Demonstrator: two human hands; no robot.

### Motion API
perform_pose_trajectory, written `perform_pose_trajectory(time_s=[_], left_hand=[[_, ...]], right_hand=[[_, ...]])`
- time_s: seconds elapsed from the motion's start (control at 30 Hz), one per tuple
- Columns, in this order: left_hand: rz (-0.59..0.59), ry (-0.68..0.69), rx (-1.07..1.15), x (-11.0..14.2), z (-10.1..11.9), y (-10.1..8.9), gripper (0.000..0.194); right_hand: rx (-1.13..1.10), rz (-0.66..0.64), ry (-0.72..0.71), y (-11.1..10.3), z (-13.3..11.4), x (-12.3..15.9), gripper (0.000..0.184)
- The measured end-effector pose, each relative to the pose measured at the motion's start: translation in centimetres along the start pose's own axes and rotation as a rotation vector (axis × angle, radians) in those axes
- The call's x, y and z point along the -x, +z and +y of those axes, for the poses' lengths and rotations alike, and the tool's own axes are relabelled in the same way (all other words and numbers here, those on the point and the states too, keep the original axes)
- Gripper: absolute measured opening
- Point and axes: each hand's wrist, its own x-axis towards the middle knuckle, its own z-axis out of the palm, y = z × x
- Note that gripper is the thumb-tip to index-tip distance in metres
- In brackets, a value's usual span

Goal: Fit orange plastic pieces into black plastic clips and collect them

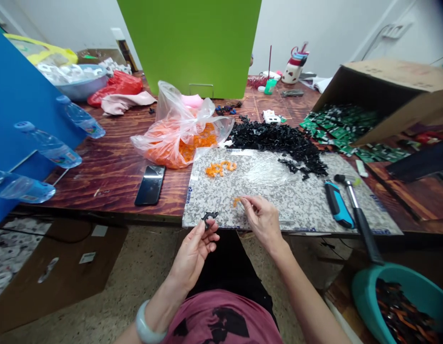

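Observation:
Between the thumb and fingers of my left hand is a small black plastic clip-like part, held just off the front edge of the speckled stone slab. My right hand pinches a small orange plastic part over the slab. Behind it lies a little group of loose orange parts. To their right, thin clear or silvery pins are spread out. A large heap of black parts covers the slab's back edge.
A clear bag of orange parts and a phone lie left. At right are a blue-black cutter, a hammer and a tipped carton spilling green boards. A teal tub stands low right; bottles lean left.

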Motion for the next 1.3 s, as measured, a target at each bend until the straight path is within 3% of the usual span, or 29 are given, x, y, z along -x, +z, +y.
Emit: perform_pose_trajectory(time_s=[0.1,0.23,0.33,0.43,0.53,0.93,1.13,1.3], left_hand=[[0.019,-0.006,0.017,0.1,-0.4,0.2,0.020],[-0.009,-0.038,0.079,0.1,-0.9,0.5,0.020],[-0.048,-0.045,0.120,0.1,-1.1,0.7,0.024],[-0.037,-0.034,0.114,0.1,-1.3,0.7,0.025],[-0.032,-0.021,0.085,0.0,-1.4,0.7,0.022],[-0.007,0.019,0.137,-0.1,-2.9,0.8,0.024],[-0.121,0.045,-0.027,0.1,-2.0,0.1,0.029],[-0.172,0.069,-0.197,-0.2,-0.6,-0.9,0.028]], right_hand=[[0.160,-0.001,-0.071,0.1,1.7,0.1,0.030],[0.166,0.002,-0.092,0.4,1.8,0.2,0.026],[0.030,-0.019,-0.111,0.2,0.3,0.5,0.027],[-0.246,-0.148,-0.094,-0.1,-1.8,1.2,0.023],[-0.386,-0.241,-0.051,-0.1,-3.2,2.1,0.021],[-0.567,-0.129,0.006,1.8,-3.6,4.0,0.018],[-0.585,-0.113,-0.026,1.3,-2.8,3.8,0.018],[-0.582,-0.190,-0.135,0.6,-2.6,3.5,0.021]])
